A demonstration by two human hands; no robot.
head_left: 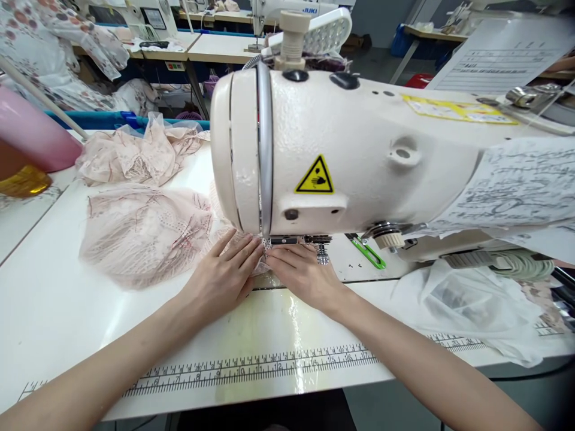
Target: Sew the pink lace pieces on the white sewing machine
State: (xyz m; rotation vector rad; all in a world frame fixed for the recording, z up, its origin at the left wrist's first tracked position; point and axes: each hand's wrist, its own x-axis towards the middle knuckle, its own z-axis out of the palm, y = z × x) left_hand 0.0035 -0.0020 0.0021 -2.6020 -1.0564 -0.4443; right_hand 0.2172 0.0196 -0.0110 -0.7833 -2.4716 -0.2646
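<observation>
A pale pink lace fabric (148, 233) lies bunched on the white sewing table, running under the head of a cream sewing machine (372, 137). My left hand (227, 269) lies on the lace just left of the needle area, fingers stretched out and pressing it down. Opposite it, my right hand (303, 272) rests flat with fingers extended, its fingertips beside the presser foot and almost meeting the left ones. Both hands hide most of the lace at the needle; the needle itself is not clearly visible.
Behind the lace sits another pink lace bundle (139, 149). Green thread snips (368, 251) lie under the machine arm. White sheer fabric (471, 305) is at right, a pink thread cone (38, 131) at left. A ruler strip (251, 371) runs along the front edge. Someone in a floral garment (49, 54) is beyond.
</observation>
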